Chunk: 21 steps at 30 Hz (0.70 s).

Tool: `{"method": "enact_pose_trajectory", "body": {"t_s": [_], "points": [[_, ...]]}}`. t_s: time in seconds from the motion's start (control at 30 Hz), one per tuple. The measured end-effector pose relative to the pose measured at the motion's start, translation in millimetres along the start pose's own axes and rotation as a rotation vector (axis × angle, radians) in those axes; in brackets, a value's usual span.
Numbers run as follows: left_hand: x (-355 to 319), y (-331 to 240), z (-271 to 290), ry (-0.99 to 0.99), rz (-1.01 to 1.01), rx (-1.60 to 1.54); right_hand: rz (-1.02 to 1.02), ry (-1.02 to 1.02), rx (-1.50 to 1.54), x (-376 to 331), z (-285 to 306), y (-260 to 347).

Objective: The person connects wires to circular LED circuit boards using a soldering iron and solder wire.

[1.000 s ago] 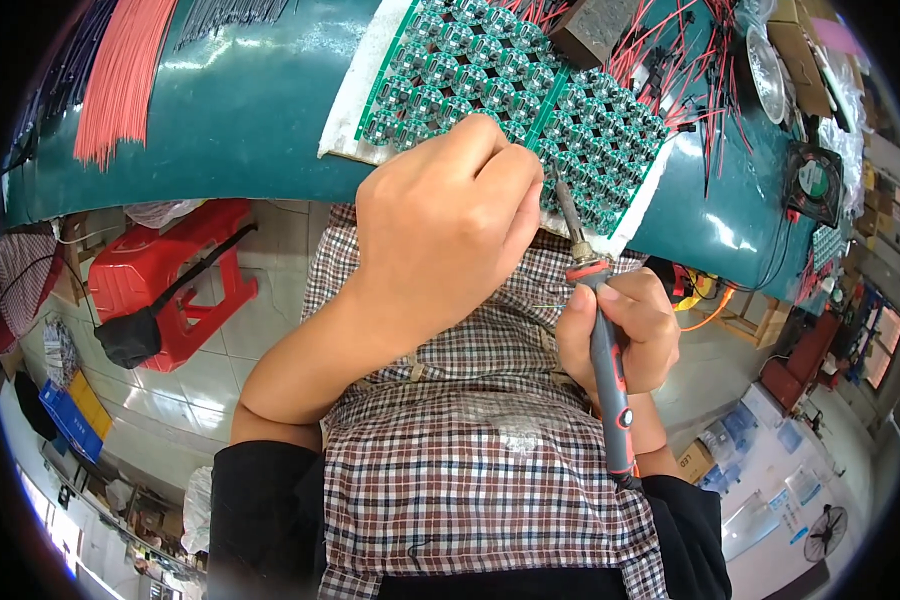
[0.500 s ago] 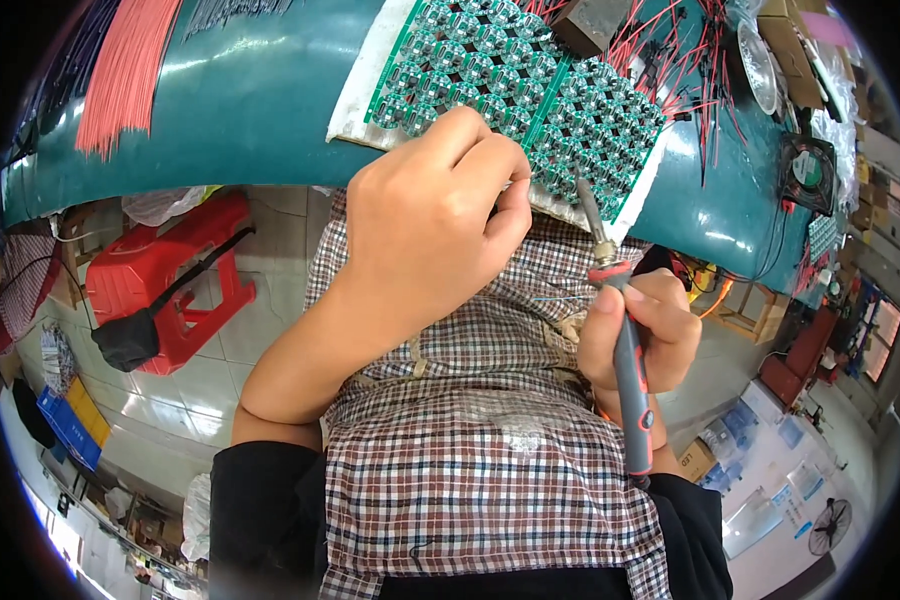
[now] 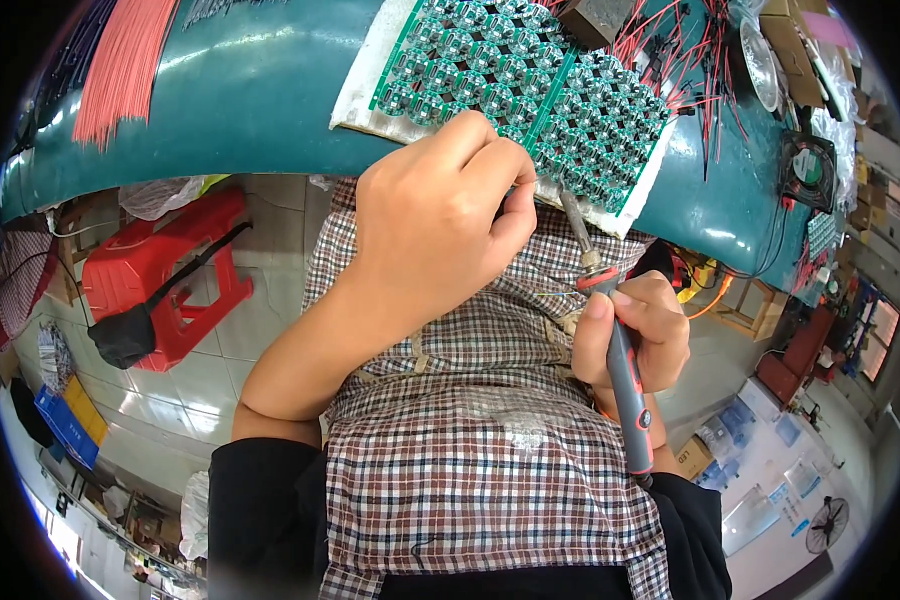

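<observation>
Gripping soldering iron (image 3: 622,352), right hand (image 3: 635,332) seemingly near circuit panel (image 3: 530,100).

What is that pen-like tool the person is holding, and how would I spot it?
Start at the teal table along the top, then find the green circuit boards on its white pad. Just below their near edge, the right hand grips a soldering iron. It is the only long grey handle with a red collar and a metal tip.

Green circuit boards (image 3: 530,90), teal table (image 3: 240,100), red stool (image 3: 170,275).
</observation>
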<state>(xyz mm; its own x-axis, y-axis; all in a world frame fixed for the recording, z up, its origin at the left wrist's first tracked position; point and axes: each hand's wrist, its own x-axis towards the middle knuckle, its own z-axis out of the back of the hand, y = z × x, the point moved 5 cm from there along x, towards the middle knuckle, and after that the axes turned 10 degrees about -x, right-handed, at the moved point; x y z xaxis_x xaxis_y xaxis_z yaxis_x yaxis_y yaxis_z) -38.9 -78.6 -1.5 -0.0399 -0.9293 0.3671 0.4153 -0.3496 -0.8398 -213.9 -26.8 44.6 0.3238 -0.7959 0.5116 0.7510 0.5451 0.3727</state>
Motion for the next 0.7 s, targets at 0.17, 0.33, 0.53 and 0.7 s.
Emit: {"method": "enact_pose_trajectory", "body": {"t_s": [0.17,0.33,0.53,0.7], "points": [[1,-1,1,0.001,-0.001,0.007,0.007,-0.016,0.017,1,-3,1],[1,0,1,-0.002,-0.005,0.010,0.016,-0.022,-0.001,-3,-8,0],[1,2,0,0.023,-0.011,-0.001,0.039,-0.047,-0.030,-7,-11,2],[0,1,-4,0.038,-0.012,-0.023,0.042,-0.048,-0.042,-6,-13,2]]}}
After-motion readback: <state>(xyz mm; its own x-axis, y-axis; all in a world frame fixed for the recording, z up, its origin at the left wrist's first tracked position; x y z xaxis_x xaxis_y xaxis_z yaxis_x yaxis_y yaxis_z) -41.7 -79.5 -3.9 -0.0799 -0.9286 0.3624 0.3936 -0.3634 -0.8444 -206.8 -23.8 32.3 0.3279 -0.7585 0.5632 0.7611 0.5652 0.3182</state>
